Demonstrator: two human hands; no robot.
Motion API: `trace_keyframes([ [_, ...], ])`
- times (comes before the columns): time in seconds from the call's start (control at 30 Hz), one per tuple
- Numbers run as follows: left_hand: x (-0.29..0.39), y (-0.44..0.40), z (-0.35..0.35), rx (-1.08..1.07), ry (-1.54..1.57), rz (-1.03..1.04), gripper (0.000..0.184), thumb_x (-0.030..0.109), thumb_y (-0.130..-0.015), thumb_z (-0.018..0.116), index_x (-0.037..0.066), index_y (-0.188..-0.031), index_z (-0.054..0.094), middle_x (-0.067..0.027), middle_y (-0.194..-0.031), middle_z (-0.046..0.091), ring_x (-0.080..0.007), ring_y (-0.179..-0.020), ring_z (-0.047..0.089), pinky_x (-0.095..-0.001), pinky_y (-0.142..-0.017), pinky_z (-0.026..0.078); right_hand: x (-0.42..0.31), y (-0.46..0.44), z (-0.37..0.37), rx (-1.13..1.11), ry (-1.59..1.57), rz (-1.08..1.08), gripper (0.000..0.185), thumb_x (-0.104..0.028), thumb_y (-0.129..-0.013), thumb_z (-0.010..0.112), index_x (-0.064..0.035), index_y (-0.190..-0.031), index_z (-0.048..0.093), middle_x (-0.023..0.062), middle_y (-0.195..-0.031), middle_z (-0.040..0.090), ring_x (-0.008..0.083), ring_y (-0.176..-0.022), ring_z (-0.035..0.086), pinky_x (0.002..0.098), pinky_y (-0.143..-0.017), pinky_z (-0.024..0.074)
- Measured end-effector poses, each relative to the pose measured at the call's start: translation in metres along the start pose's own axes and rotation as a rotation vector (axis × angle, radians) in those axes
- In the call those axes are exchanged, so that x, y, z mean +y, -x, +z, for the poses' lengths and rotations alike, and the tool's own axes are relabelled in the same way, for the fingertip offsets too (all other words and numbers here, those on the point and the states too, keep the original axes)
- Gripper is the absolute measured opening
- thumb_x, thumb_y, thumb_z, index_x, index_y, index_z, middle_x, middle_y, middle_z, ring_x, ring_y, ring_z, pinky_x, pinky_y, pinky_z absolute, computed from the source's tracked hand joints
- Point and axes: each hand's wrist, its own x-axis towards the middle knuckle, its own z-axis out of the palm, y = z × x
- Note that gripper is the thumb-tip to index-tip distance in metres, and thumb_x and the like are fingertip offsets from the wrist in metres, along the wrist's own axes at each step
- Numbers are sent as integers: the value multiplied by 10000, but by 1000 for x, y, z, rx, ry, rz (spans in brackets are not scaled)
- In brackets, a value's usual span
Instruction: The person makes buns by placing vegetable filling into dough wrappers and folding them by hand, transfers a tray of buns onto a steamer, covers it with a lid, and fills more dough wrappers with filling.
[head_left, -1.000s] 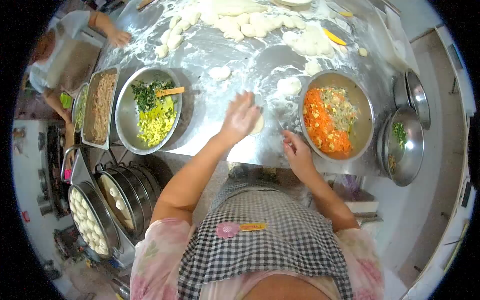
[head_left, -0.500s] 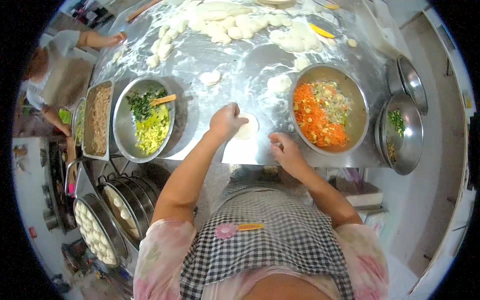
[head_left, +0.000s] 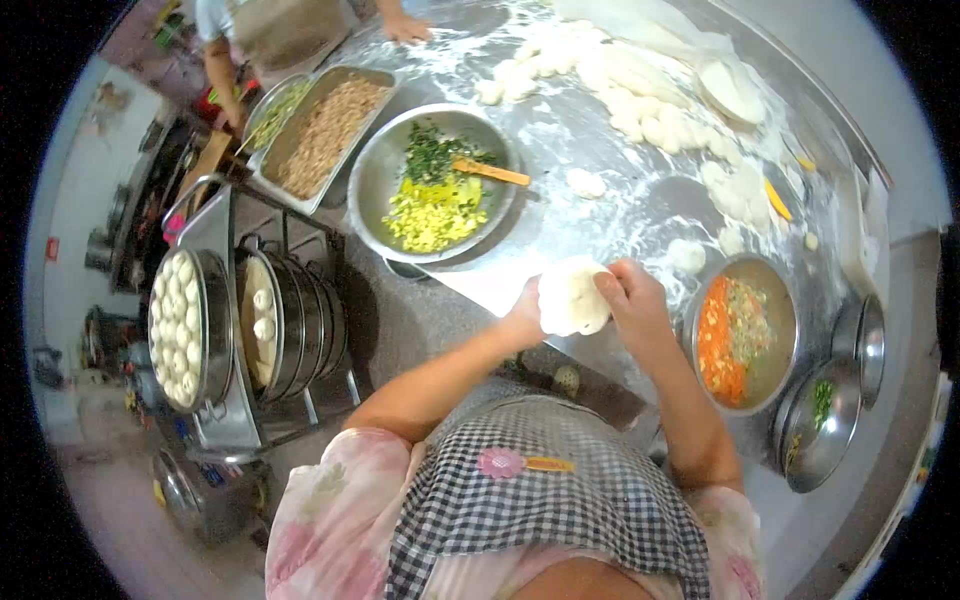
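Dough round (head_left: 572, 300): up in both hands, flat face toward the camera, about over the front edge of the floury steel worktable (head_left: 545, 205).
Left hand (head_left: 524, 315): holding the left rim; most of its fingers are tucked behind the dough, so I can't tell how spread they are.
Right hand (head_left: 638, 300): on the opposite rim, fingers bent in close and one digit lapping onto the face, so a pinch rather than a wide grab.
Grip tip: light pads, no nails. Soft dough like this probably dents or tears if you squeeze one spot, so I'd share the weight between both sides.
Thickness: honestly can't judge it from up here. I'd go easy on the middle, since that's likely where it'd give first.
Stickiness: probably tacky, so a bit of flour on the fingers should help it let go cleanly.
Greens-and-yellow bowl (head_left: 374, 185): off to the left, wooden handle (head_left: 492, 172) poking out over the rim.
Carrot bowl (head_left: 783, 350): near the right forearm, so mind that elbow.
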Motion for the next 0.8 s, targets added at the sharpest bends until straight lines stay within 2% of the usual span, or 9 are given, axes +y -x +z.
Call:
trace_keyframes([
  [0.07,-2,7,0,75,90,46,345,117,-742,680,37,-1059,570,-73,-1004,616,-159,-927,595,-305,-820,478,-5,-12,7,37,233,-133,347,-343,-868,512,-18,-972,572,205,-766,617,342,-713,611,393,-652,459],
  [0.1,-3,10,0,116,139,67,346,113,-736,684,36,-1053,571,-71,-1003,616,-162,-928,595,-304,-818,478,-9,-17,8,37,252,-163,347,-343,-869,506,-19,-975,573,202,-770,620,344,-723,611,397,-659,459],
  [0.13,-3,15,-7,141,-68,151,345,87,-727,678,39,-1052,571,-72,-999,614,-163,-915,595,-307,-813,478,-15,-23,6,37,269,-195,347,-343,-871,500,-21,-978,573,199,-774,623,345,-732,611,401,-665,458],
  [0.23,-3,38,-20,362,115,133,302,99,-742,659,40,-1027,575,-79,-984,614,-166,-883,597,-315,-788,484,-26,-51,13,6,388,-316,334,-332,-870,500,-31,-991,581,188,-849,614,335,-804,595,401,-712,450],
  [0.33,-22,64,-56,444,-615,346,277,130,-774,637,36,-1025,568,-87,-968,617,-171,-865,603,-319,-771,493,-36,-87,34,-41,573,-453,327,-326,-865,506,-39,-997,589,157,-918,588,324,-897,561,409,-748,441],
  [0.43,-39,105,-83,437,-333,95,310,111,-819,587,19,-1107,521,-110,-1034,605,-215,-965,589,-332,-829,483,-47,-120,66,37,827,-632,248,-260,-814,583,-61,-961,599,110,-885,588,287,-878,552,381,-735,448],
  [0.53,-42,141,-96,574,22,-165,343,89,-829,576,12,-1149,480,-117,-1053,604,-229,-990,590,-342,-845,484,-47,-159,95,-64,1020,-690,209,-242,-783,604,-70,-901,600,98,-856,575,291,-888,534,387,-740,449],
  [0.7,-31,146,-121,694,270,-12,290,74,-832,566,16,-1108,497,-111,-1000,620,-230,-893,621,-349,-789,511,-36,-196,120,-137,1214,-765,133,-111,-782,511,-46,-875,581,107,-849,565,291,-865,547,401,-732,457],
  [0.8,-40,129,-147,649,99,-2,176,127,-850,543,37,-998,576,-81,-969,626,-205,-845,620,-342,-749,515,-80,-181,110,-193,1188,-546,175,-80,-799,463,-45,-946,550,121,-864,567,311,-885,555,420,-729,456],
])
